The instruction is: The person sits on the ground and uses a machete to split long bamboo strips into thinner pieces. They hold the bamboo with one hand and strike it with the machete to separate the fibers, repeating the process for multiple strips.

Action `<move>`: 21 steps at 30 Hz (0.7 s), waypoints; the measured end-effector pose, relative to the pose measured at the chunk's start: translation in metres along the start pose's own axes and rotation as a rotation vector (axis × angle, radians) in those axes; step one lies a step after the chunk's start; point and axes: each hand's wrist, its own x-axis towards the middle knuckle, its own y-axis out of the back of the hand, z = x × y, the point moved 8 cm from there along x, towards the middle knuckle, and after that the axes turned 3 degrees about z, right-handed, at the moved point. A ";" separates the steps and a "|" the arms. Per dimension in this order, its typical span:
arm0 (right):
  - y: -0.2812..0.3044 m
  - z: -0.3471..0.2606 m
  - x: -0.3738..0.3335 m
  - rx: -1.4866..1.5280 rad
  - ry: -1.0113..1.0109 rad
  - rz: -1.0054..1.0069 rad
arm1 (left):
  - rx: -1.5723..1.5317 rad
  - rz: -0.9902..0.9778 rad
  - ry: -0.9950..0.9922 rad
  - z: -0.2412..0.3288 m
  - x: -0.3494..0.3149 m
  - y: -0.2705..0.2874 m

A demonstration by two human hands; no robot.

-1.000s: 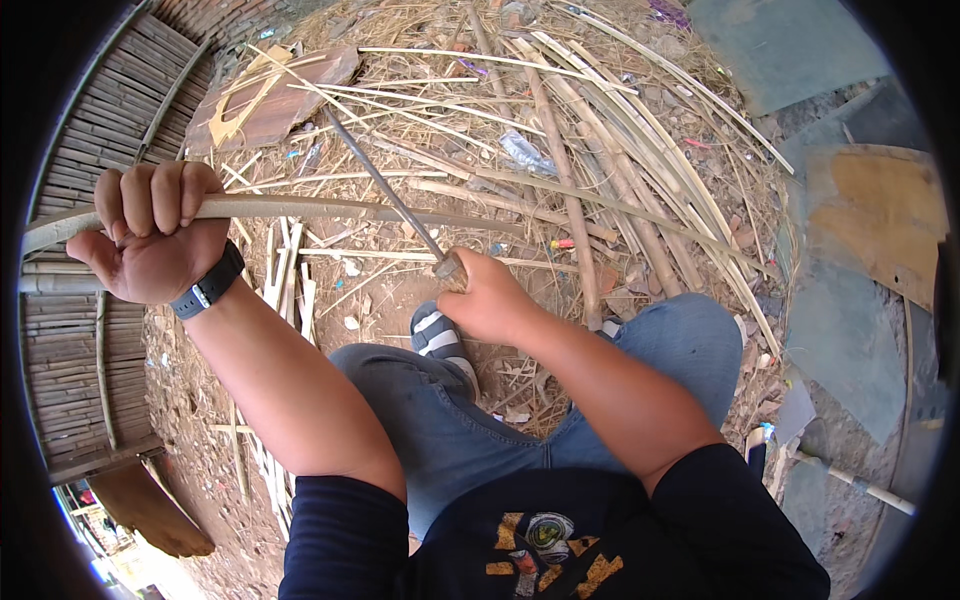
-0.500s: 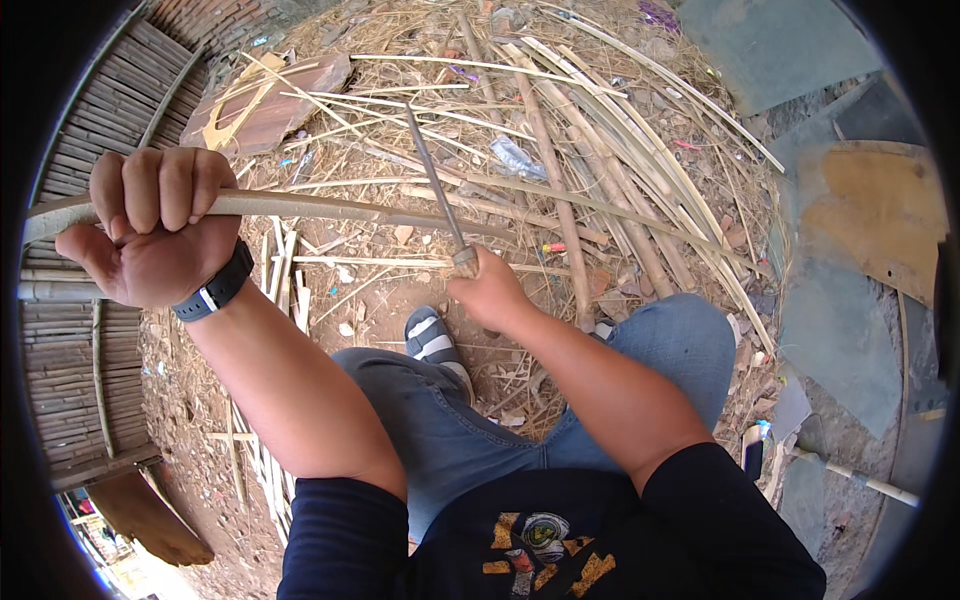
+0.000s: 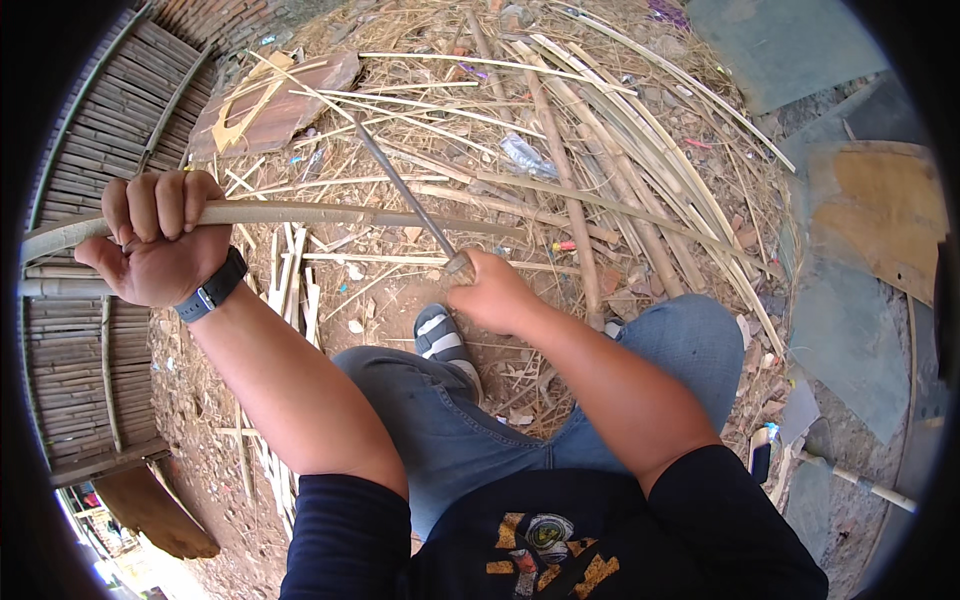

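Observation:
At the upper left, my left hand [image 3: 165, 240] is wrapped round a long split bamboo strip [image 3: 310, 211], which runs level to the right across the view. My right hand [image 3: 492, 290] grips the wooden handle of a long, narrow machete [image 3: 395, 180] near the middle. Its blade slants up and to the left, crossing the strip to the right of my left hand. Whether blade and strip touch, I cannot tell. The strip's right end lies just beyond the blade, above my right hand.
Bamboo poles [image 3: 562, 165] and thin split strips [image 3: 660, 140] litter the straw-covered ground ahead. A crushed plastic bottle [image 3: 525, 157] lies among them. A broken brown board [image 3: 290, 105] is at the far left, beside a bamboo wall [image 3: 85, 370]. Grey sheets [image 3: 845, 340] lie at right.
The machete's tip has swung left, so the blade leans more steeply across the strip. My left hand and the strip sit slightly lower and farther right. Both grips stay the same.

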 end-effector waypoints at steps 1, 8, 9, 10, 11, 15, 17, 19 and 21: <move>-0.001 -0.016 -0.006 0.000 0.041 -0.030 | -0.016 -0.025 0.009 -0.003 0.000 -0.005; 0.012 0.075 0.023 0.038 -0.240 -0.022 | -0.058 -0.146 0.044 -0.018 0.008 -0.025; 0.013 0.088 0.027 0.015 -0.258 -0.003 | -0.037 -0.157 0.039 -0.015 0.010 -0.030; 0.015 0.101 0.030 -0.010 -0.278 0.019 | -0.023 -0.165 0.040 -0.017 0.010 -0.035; 0.016 0.097 0.027 0.039 -0.309 0.020 | -0.006 -0.159 0.031 -0.019 0.007 -0.038; 0.017 0.066 0.029 -0.107 -0.023 0.297 | -0.011 -0.252 0.077 -0.031 0.017 -0.055; 0.019 0.058 0.031 -0.108 -0.096 0.201 | 0.000 -0.199 0.055 -0.030 0.012 -0.052; 0.025 0.026 0.023 -0.022 -0.121 0.102 | 0.036 -0.144 0.030 -0.024 0.007 -0.045; 0.035 -0.001 0.009 0.144 -0.113 0.013 | 0.018 -0.164 0.040 -0.022 0.008 -0.042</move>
